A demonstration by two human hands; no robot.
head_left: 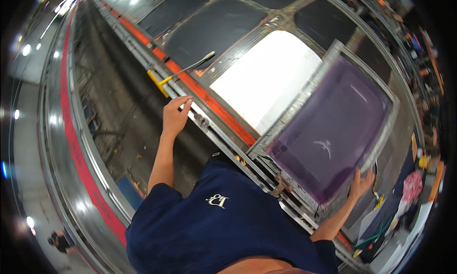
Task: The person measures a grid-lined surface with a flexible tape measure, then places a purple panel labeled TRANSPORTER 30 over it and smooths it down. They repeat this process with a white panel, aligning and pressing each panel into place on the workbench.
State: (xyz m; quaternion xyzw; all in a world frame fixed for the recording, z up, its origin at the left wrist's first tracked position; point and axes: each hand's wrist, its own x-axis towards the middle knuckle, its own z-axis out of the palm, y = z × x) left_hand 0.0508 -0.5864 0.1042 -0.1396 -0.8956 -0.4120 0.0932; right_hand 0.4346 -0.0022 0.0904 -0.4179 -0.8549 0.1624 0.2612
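A screen-printing frame (393, 107) with a grey rim and purple mesh (340, 117) lies over the right part of the long table. My right hand (362, 181) grips its lower right rim, thumb on the near side; some fingers are hidden. Beside the frame's left edge, a white panel with rounded corners (271, 76) lies flat on the table. My left hand (177, 116) hovers at the metal rail (216, 133) along the near edge, fingertips and thumb drawn together, with nothing visible in them. Just beyond it, a yellow T-shaped piece with a metal rod (164, 81) rests across the rail.
An orange-red strip (214, 105) runs along the table's near side. Dark panels (214, 31) lie farther along it. A clamp-like metal bracket (282, 184) sits on the rail below the frame. Another long table with a red stripe (76, 150) stands left, across an aisle; a person (61, 241) is far left.
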